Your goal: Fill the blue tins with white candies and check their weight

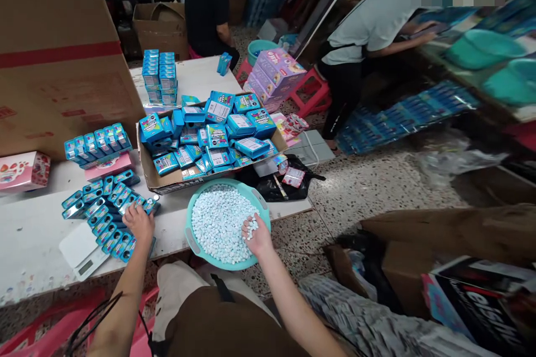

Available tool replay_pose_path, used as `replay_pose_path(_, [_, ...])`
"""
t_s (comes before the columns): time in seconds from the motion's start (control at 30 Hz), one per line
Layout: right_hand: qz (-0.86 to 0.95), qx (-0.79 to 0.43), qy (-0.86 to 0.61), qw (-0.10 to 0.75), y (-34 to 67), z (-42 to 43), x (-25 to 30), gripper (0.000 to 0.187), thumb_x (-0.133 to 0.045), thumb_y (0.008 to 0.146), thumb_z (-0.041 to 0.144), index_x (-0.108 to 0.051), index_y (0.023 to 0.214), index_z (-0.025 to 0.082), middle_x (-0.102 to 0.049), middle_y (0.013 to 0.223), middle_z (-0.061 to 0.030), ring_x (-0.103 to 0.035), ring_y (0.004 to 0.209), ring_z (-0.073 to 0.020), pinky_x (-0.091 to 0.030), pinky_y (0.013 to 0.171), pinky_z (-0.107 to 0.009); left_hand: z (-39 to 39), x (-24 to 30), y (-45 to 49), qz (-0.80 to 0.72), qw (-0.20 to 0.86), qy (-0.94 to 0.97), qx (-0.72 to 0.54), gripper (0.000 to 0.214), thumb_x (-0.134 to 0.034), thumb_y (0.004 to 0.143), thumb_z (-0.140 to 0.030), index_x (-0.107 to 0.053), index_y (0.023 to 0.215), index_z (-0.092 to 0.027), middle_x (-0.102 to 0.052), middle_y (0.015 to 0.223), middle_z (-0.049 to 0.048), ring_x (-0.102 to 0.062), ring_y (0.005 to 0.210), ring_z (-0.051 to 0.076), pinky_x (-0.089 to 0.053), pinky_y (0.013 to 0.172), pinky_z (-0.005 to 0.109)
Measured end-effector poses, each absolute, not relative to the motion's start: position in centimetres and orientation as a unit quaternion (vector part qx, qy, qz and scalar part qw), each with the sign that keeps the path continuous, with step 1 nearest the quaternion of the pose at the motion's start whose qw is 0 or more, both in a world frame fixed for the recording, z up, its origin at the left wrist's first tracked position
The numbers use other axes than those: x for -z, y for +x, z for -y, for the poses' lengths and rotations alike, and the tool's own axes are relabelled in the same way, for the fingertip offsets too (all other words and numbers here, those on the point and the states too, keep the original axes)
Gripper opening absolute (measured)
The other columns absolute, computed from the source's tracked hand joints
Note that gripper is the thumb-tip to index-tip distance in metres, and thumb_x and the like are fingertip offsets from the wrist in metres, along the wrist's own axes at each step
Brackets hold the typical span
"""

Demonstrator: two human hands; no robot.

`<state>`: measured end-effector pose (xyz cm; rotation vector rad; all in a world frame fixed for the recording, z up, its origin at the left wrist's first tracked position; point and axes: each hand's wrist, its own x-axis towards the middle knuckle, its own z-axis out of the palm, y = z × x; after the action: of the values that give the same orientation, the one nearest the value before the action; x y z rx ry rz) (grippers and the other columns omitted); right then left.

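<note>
My right hand (257,236) is cupped palm up over the right side of a turquoise basin (193,239), with a small heap of white candies (252,227) in it. Many more pale candies (221,223) fill the basin. Over on the left, my left hand (139,224) rests with bent fingers on a cluster of small blue boxes (109,228), whose upper ends show dark openings. What its fingertips pinch, if anything, is hidden. A few white pieces lie on the box just right of those fingers.
Behind the basin, a cardboard tray (167,183) holds several blue boxes. A white scale (84,251) lies left of the cluster. More boxes (98,142) stand in rows. A tall carton (62,67) borders the left. Two people (368,28) are farther back.
</note>
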<state>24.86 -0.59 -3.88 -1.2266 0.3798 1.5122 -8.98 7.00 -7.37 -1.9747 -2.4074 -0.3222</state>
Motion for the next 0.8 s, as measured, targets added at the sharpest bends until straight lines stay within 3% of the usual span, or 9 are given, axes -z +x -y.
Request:
replay_pose_path(0.1, [-0.068,-0.599,-0.61,0.514,24.4,0.6,5.1,0.026,-0.065,0.069,0.043,-0.056,0.071,0.019,-0.05,0.052,0.0043,-0.043,0.042,-0.0078,-0.03,0.036,-0.019,-7.2,6.1,-9.6,0.738,0.015,-0.657,0.155,0.049,-0.059,0.075,-0.037,-0.05,0.115,-0.01,-0.046,0.127,0.0209,-0.033,0.125,0.036,-0.026,0.1,0.053])
replay_pose_path(0.2, [0.096,-0.522,-0.69,0.492,23.8,0.5,6.3,0.027,-0.066,0.066,0.044,-0.064,0.071,0.018,-0.062,0.066,-0.001,-0.057,0.061,-0.0141,-0.044,0.053,-0.024,-8.6,2.6,-9.1,0.704,0.059,-0.654,0.27,0.055,-0.063,0.073,-0.047,-0.051,0.112,-0.011,-0.049,0.119,0.0198,-0.039,0.12,0.034,-0.027,0.101,0.05])
replay_pose_path(0.3, [0.267,-0.463,-0.716,0.449,23.4,0.4,7.2,0.028,-0.064,0.068,0.046,-0.067,0.073,0.018,-0.069,0.084,-0.0058,-0.061,0.087,-0.0227,-0.047,0.081,-0.034,-13.0,-2.1,-6.0,0.644,0.064,-0.678,0.35,0.044,-0.062,0.075,-0.044,-0.053,0.106,-0.014,-0.053,0.112,0.0154,-0.045,0.114,0.03,-0.028,0.101,0.046])
replay_pose_path(0.37, [0.359,-0.423,-0.719,0.419,23.3,0.3,7.7,0.028,-0.061,0.071,0.045,-0.068,0.079,0.018,-0.069,0.091,-0.0081,-0.061,0.094,-0.0254,-0.044,0.09,-0.04,-17.1,-4.5,-2.0,0.594,0.005,-0.735,0.328,0.033,-0.054,0.081,-0.042,-0.055,0.102,-0.016,-0.058,0.104,0.0121,-0.05,0.105,0.027,-0.033,0.096,0.042])
replay_pose_path(0.47, [0.446,-0.337,-0.735,0.384,23.2,0.5,8.5,0.032,-0.059,0.074,0.04,-0.068,0.095,0.017,-0.066,0.103,-0.0114,-0.058,0.103,-0.0269,-0.042,0.096,-0.044,-23.1,-5.7,5.6,0.55,-0.101,-0.794,0.238,0.034,-0.049,0.084,-0.045,-0.055,0.104,-0.017,-0.061,0.102,0.012,-0.053,0.103,0.027,-0.037,0.091,0.039])
replay_pose_path(0.57, [0.511,-0.259,-0.746,0.339,23.4,1.3,9.6,0.038,-0.057,0.078,0.038,-0.064,0.11,0.018,-0.061,0.112,-0.0126,-0.054,0.11,-0.0267,-0.041,0.099,-0.045,-27.1,-4.6,12.7,0.637,-0.193,-0.719,0.2,0.052,-0.05,0.082,-0.052,-0.048,0.117,-0.014,-0.059,0.11,0.0159,-0.054,0.107,0.029,-0.041,0.088,0.039])
replay_pose_path(0.7, [0.53,-0.19,-0.781,0.272,24.3,1.7,11.1,0.042,-0.053,0.082,0.04,-0.061,0.116,0.017,-0.058,0.117,-0.0151,-0.051,0.113,-0.0282,-0.041,0.098,-0.046,-30.0,-2.7,17.9,0.731,-0.235,-0.601,0.223,0.076,-0.067,0.067,-0.054,-0.04,0.122,-0.009,-0.049,0.124,0.0239,-0.047,0.118,0.035,-0.039,0.093,0.043])
replay_pose_path(0.8, [0.509,-0.18,-0.811,0.226,24.6,0.5,11.6,0.051,-0.048,0.085,0.046,-0.056,0.122,0.012,-0.055,0.122,-0.0195,-0.048,0.117,-0.0318,-0.039,0.099,-0.048,-31.2,-2.0,18.8,0.749,-0.267,-0.558,0.235,0.075,-0.077,0.057,-0.046,-0.046,0.114,-0.009,-0.048,0.122,0.0276,-0.047,0.117,0.039,-0.04,0.092,0.048])
